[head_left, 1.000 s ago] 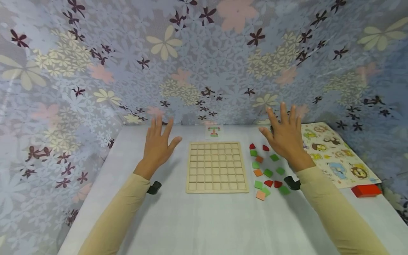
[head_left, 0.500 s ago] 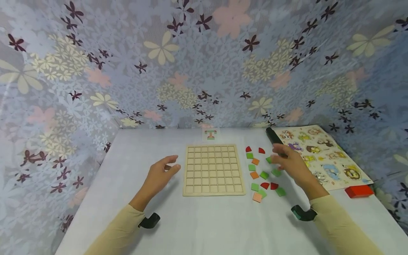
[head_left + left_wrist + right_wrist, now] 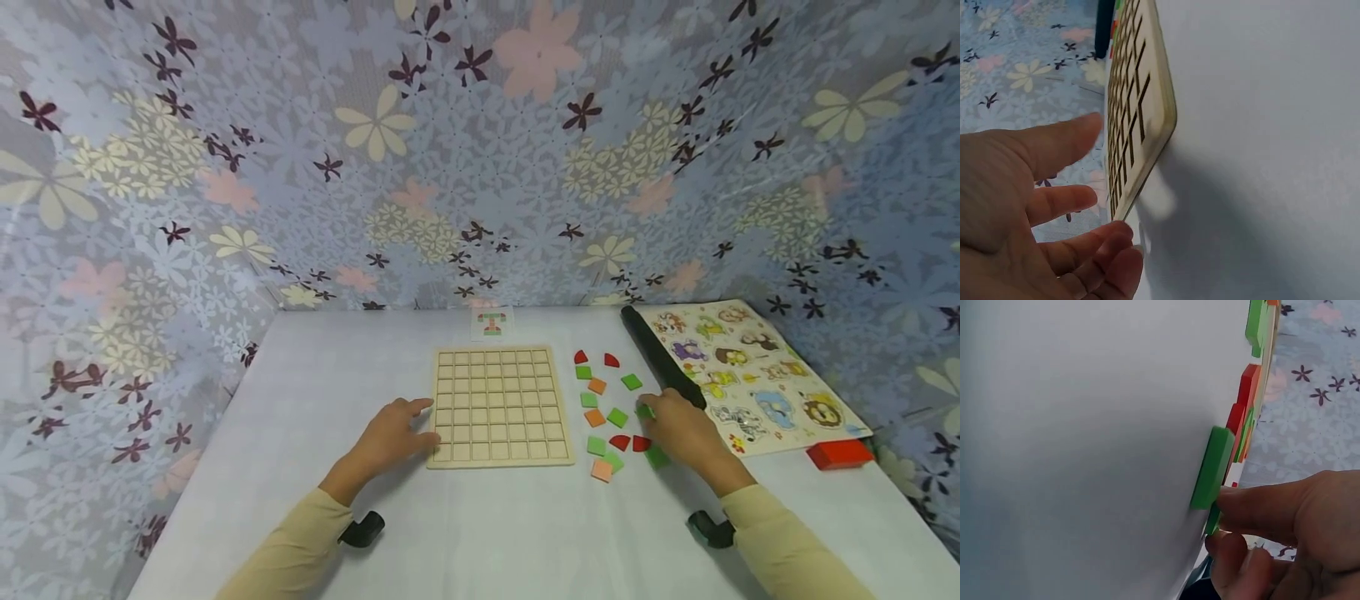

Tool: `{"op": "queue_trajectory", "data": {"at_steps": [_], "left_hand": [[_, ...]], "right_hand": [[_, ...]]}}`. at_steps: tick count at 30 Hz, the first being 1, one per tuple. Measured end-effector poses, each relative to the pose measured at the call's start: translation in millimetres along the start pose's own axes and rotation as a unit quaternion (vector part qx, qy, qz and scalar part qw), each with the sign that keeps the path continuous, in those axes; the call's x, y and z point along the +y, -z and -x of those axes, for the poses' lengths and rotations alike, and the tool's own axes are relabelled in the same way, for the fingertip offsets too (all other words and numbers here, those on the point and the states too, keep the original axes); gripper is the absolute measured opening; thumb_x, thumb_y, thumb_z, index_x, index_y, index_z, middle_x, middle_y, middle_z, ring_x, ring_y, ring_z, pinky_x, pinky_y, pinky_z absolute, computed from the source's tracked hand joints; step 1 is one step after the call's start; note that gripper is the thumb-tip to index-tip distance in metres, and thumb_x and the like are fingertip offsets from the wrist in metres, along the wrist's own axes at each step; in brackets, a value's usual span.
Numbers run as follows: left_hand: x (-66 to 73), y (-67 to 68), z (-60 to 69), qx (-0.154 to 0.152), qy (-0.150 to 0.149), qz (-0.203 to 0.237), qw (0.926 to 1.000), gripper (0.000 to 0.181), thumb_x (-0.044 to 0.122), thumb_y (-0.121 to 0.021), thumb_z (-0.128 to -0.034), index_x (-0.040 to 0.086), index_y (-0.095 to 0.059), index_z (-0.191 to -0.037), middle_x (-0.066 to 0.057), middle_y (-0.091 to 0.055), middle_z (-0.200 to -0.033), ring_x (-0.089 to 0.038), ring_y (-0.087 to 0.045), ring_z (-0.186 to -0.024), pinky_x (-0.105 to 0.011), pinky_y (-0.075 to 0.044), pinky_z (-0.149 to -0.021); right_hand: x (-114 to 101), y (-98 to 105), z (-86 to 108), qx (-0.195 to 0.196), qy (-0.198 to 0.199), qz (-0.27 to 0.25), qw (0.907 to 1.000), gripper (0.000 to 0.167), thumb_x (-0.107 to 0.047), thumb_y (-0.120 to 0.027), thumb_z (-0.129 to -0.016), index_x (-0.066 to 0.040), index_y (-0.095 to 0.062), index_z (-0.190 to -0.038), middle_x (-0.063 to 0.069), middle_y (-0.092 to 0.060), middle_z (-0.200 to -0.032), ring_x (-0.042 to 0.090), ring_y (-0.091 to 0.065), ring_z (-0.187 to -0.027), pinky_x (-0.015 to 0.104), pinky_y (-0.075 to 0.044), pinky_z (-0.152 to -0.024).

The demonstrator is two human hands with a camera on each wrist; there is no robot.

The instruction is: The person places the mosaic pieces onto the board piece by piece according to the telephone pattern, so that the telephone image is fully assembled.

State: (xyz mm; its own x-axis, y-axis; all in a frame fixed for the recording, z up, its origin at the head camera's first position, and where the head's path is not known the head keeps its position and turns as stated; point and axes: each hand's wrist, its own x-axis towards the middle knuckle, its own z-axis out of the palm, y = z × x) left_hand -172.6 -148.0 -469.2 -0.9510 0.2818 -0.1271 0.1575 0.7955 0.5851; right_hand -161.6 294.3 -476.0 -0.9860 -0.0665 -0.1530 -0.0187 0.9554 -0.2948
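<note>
My left hand [image 3: 390,437] is at the left edge of a wooden grid board [image 3: 497,464], fingers and thumb relaxed and apart. In the left wrist view the thumb and fingertips are close to the board's rim [image 3: 1163,119]; whether they touch it is unclear. My right hand [image 3: 684,435] pinches a small green square tile [image 3: 1212,520] between thumb and finger, low over the white table. Another green tile [image 3: 1213,469] lies just beside these fingertips. Loose green, orange [image 3: 594,417] and red quarter-round [image 3: 619,442] pieces lie between the board and my right hand.
Behind the board lies a small card [image 3: 492,323] with a coloured tile pattern. To the right are a black rod-like object [image 3: 656,350], an animal picture board [image 3: 750,367] and a red block [image 3: 840,455]. Flowered cloth [image 3: 480,167] rises behind the table.
Both hands have come down from a raised, spread pose. The left has moved to the board's left edge; the right has lowered to the tiles and taken hold of a green one.
</note>
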Motion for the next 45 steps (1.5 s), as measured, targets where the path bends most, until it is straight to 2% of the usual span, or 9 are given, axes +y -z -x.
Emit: {"op": "queue_trajectory", "data": {"at_steps": [10,17,20,23,29,32,41,43,45], "left_hand": [[-2.0,-5.1,-1.1,0.021,-0.034,-0.025,0.9989,0.057,0.03,-0.072,-0.095,0.006,-0.057,-0.145,-0.022,-0.057,-0.141,-0.043,-0.051,-0.131,-0.055,-0.041,-0.11],[-1.5,-2.9,-0.5,-0.032,-0.07,-0.046,0.996,0.062,0.034,-0.074,-0.0931,0.014,-0.055,-0.148,-0.022,-0.041,-0.158,-0.049,-0.039,-0.141,-0.064,-0.04,-0.108],[-2.7,-2.7,-1.6,-0.051,-0.085,-0.06,0.9933,0.067,0.037,-0.076,-0.0922,0.014,-0.052,-0.15,-0.022,-0.038,-0.16,-0.049,-0.034,-0.146,-0.064,-0.033,-0.114],[-3.0,-1.7,-2.7,-0.067,-0.094,-0.07,0.9908,0.074,0.04,-0.077,-0.0906,0.01,-0.049,-0.152,-0.022,-0.037,-0.16,-0.049,-0.029,-0.149,-0.062,-0.026,-0.118],[-6.3,-4.6,-5.0,-0.079,-0.086,-0.085,0.9895,0.085,0.049,-0.077,-0.0881,0.005,-0.045,-0.154,-0.021,-0.033,-0.163,-0.048,-0.022,-0.151,-0.064,-0.021,-0.12],[-6.8,-7.6,-6.6,-0.078,-0.085,-0.092,0.989,0.088,0.051,-0.077,-0.0871,0.004,-0.044,-0.154,-0.021,-0.032,-0.163,-0.048,-0.021,-0.152,-0.066,-0.018,-0.12],[-5.1,-8.2,-7.6,-0.083,-0.078,-0.117,0.9865,0.095,0.05,-0.082,-0.0809,0.005,-0.042,-0.155,-0.02,-0.029,-0.164,-0.046,-0.018,-0.153,-0.065,-0.015,-0.12],[-4.8,-8.4,-7.8,-0.082,-0.078,-0.12,0.9863,0.097,0.05,-0.083,-0.0804,0.004,-0.042,-0.155,-0.021,-0.028,-0.165,-0.046,-0.018,-0.153,-0.065,-0.014,-0.121],[-4.5,-9.0,-8.3,-0.082,-0.078,-0.118,0.9865,0.097,0.049,-0.083,-0.0805,0.003,-0.041,-0.155,-0.021,-0.026,-0.165,-0.045,-0.017,-0.154,-0.064,-0.014,-0.121]], "right_hand": [[4,-1,-3.6,0.008,0.003,-0.03,0.9995,0.031,-0.012,-0.07,-0.094,0.006,-0.066,-0.118,0.023,-0.061,-0.107,0.029,-0.059,-0.088,0.048,-0.054,-0.074],[10,-1,-7.6,-0.016,-0.004,-0.095,0.9953,0.026,-0.018,-0.068,-0.096,0.0,-0.058,-0.112,0.011,-0.062,-0.092,0.022,-0.055,-0.077,0.038,-0.047,-0.065],[11,-1,-12.6,-0.032,-0.013,-0.176,0.9837,0.028,-0.023,-0.063,-0.102,-0.003,-0.057,-0.12,0.011,-0.061,-0.086,0.021,-0.055,-0.069,0.036,-0.046,-0.06],[8,1,-20.5,-0.031,-0.017,-0.309,0.9504,0.036,-0.025,-0.06,-0.104,0.0,-0.056,-0.13,0.009,-0.061,-0.083,0.018,-0.059,-0.066,0.033,-0.052,-0.061],[-10,3,-41.1,-0.051,-0.016,-0.55,0.8332,0.059,-0.015,-0.063,-0.103,0.01,-0.037,-0.15,0.005,-0.07,-0.101,0.01,-0.073,-0.087,0.024,-0.06,-0.077],[-25,1,-53.5,-0.079,-0.009,-0.577,0.8132,0.061,-0.008,-0.063,-0.102,0.01,-0.034,-0.152,0.005,-0.07,-0.103,0.012,-0.074,-0.091,0.023,-0.059,-0.077],[-86,-21,-87.4,-0.102,0.021,-0.522,0.8468,0.048,-0.002,-0.063,-0.098,0.008,-0.044,-0.14,0.011,-0.07,-0.087,0.015,-0.069,-0.072,0.025,-0.058,-0.065],[-94,-25,-91.5,-0.102,0.03,-0.495,0.8624,0.044,-0.003,-0.065,-0.097,0.008,-0.047,-0.135,0.012,-0.069,-0.086,0.016,-0.066,-0.068,0.026,-0.056,-0.062],[-101,-29,-94.5,-0.095,0.038,-0.448,0.8883,0.04,-0.005,-0.069,-0.095,0.007,-0.052,-0.13,0.011,-0.067,-0.086,0.016,-0.061,-0.065,0.027,-0.052,-0.061]]}}
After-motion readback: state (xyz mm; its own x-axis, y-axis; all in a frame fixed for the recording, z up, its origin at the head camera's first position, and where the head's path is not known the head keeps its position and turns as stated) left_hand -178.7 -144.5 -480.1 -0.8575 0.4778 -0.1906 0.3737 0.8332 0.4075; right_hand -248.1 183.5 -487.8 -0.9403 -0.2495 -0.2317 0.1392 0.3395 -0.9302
